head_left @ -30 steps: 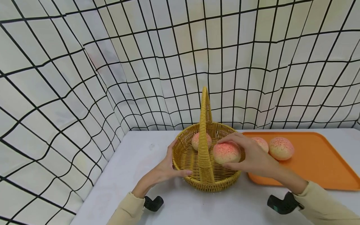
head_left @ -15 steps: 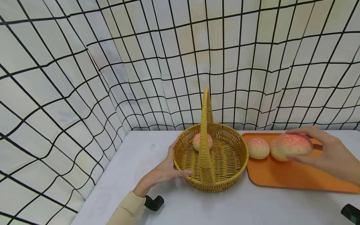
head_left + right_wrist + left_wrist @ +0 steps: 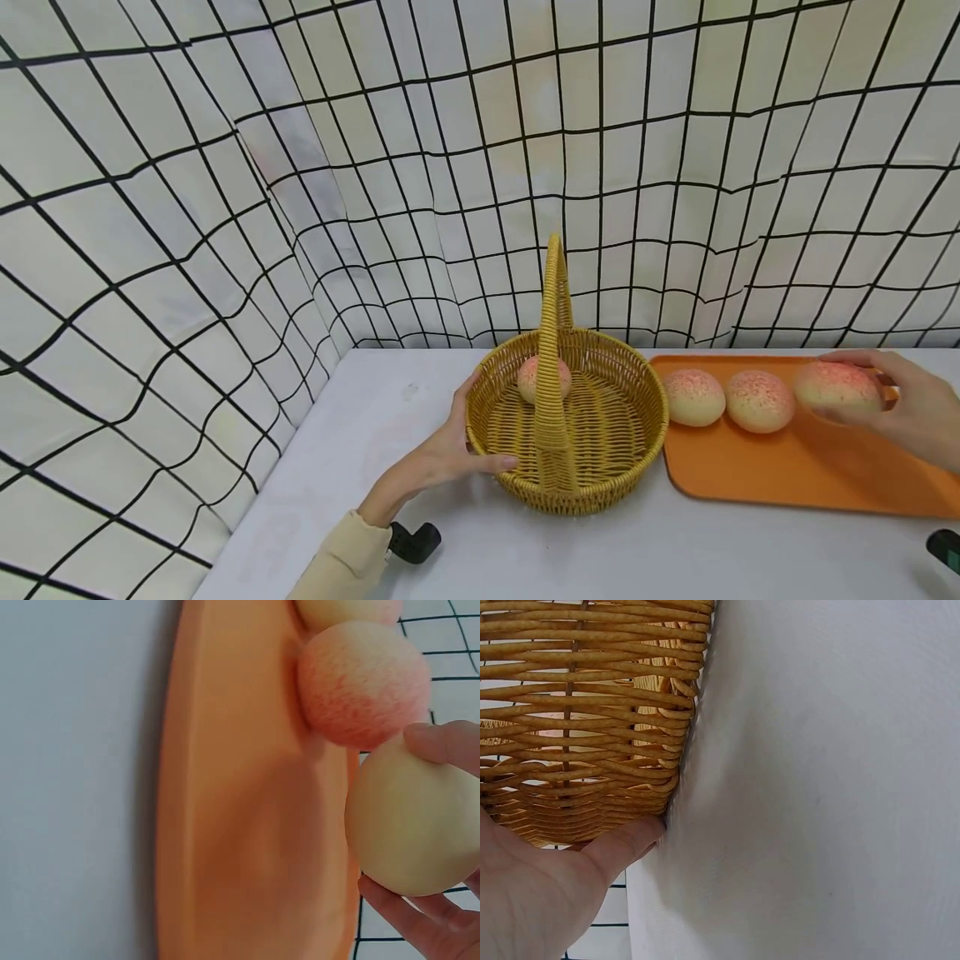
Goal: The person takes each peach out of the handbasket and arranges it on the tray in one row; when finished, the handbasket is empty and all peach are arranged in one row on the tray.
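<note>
Right hand (image 3: 907,408) has shifted rightward since the previous frame, taking the held peach (image 3: 838,387) from in front of the second tray peach (image 3: 760,402) to just right of it.

Near: pale sleeve (image 3: 341,558) and black wrist device (image 3: 416,543) on the left arm, over white bench (image 3: 600,562). Left hand (image 3: 442,450) grips wicker basket (image 3: 558,502), thumb at the near rim, fingers round the left outer wall.

Farther: basket peach (image 3: 528,380) inside, partly behind the handle (image 3: 551,367). Orange tray (image 3: 787,479) beside the basket carries the first tray peach (image 3: 694,397) and the second. Right fingers clamped on held peach; contact with tray: cannot tell.

Behind: white, black-gridded curtain (image 3: 600,167).
</note>
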`<action>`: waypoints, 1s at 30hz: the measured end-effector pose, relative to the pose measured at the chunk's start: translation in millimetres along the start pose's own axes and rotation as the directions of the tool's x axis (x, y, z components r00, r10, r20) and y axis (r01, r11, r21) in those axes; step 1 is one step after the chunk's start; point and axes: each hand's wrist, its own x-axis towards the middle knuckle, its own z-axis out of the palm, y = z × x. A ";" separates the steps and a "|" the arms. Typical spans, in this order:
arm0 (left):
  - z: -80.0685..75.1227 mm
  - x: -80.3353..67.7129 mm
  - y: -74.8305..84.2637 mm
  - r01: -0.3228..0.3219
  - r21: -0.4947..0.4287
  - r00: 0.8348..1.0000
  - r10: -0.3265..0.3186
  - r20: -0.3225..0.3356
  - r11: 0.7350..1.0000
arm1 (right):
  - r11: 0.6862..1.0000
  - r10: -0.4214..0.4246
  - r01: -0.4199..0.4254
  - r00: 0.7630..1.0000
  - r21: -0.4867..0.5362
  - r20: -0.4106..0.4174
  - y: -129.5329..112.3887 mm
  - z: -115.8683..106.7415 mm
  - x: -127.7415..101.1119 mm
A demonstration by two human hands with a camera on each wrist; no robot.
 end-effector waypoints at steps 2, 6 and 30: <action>1.1 0.7 0.7 0.003 0.006 1.000 -0.003 0.004 1.000 | 0.999 0.028 -0.027 0.999 -0.030 0.046 7.6 2.1 -1.0; 2.6 2.2 1.5 0.003 0.020 1.000 -0.003 0.013 1.000 | 0.998 0.040 -0.036 0.995 -0.044 0.092 19.7 6.8 -4.6; -0.7 -3.0 3.4 -0.007 -0.005 1.000 0.007 0.001 1.000 | 0.999 -0.018 0.022 0.985 -0.026 0.170 21.4 10.0 6.5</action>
